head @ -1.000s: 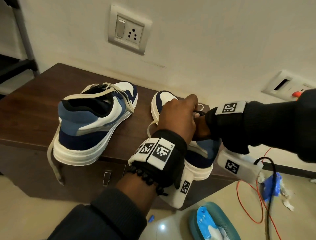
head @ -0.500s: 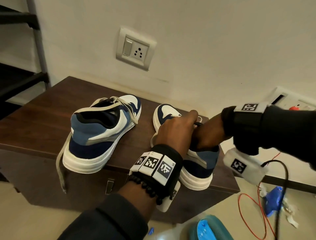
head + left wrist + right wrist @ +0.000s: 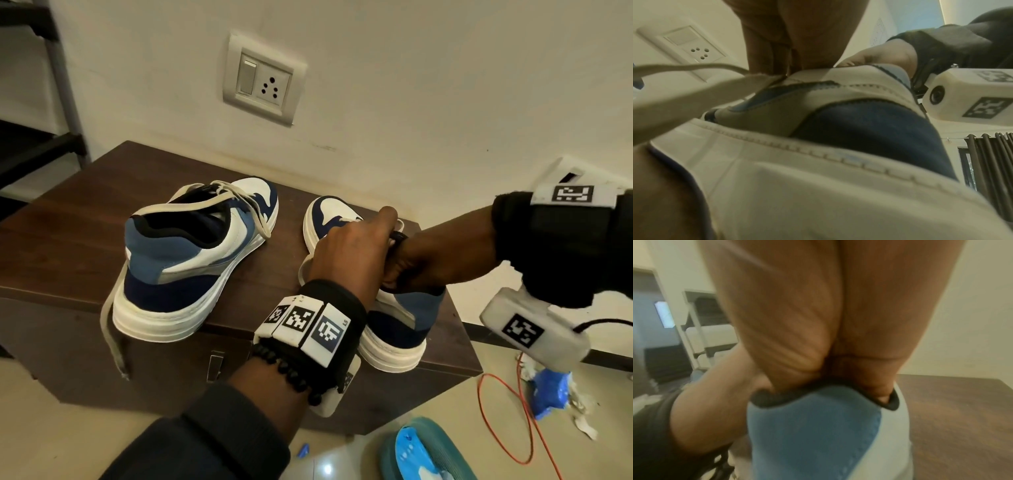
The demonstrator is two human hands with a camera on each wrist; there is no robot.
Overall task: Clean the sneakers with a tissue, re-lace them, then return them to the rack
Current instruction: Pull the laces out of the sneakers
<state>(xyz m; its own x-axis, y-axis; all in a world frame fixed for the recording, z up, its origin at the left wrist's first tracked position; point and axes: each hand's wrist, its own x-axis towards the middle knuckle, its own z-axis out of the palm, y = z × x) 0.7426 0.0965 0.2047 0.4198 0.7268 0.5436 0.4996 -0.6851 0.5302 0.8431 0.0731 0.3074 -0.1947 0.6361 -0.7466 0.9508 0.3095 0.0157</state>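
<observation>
Two blue-and-white sneakers stand on a dark wooden cabinet (image 3: 68, 233). The left sneaker (image 3: 191, 260) has a loose lace (image 3: 113, 329) trailing over the cabinet's front edge. Both hands are on the right sneaker (image 3: 404, 329). My left hand (image 3: 349, 246) curls over its eyelet area and, in the left wrist view, my left hand (image 3: 768, 48) pinches a flat lace (image 3: 694, 91) that runs off to the left. My right hand (image 3: 421, 260) comes in from the right. In the right wrist view its fingers (image 3: 797, 337) hook inside the collar of the right sneaker (image 3: 813, 426). No tissue shows in either hand.
A dark shoe rack (image 3: 41, 144) stands left of the cabinet. A wall socket (image 3: 263, 82) sits above it. On the floor at the right lie a red wire (image 3: 513, 411), a blue packet with crumpled tissue (image 3: 551, 394) and a teal slipper (image 3: 421, 452).
Both hands stay on the right sneaker. The right forearm has lifted and swung further right, and the head view has shifted so the rack shows at the left.
</observation>
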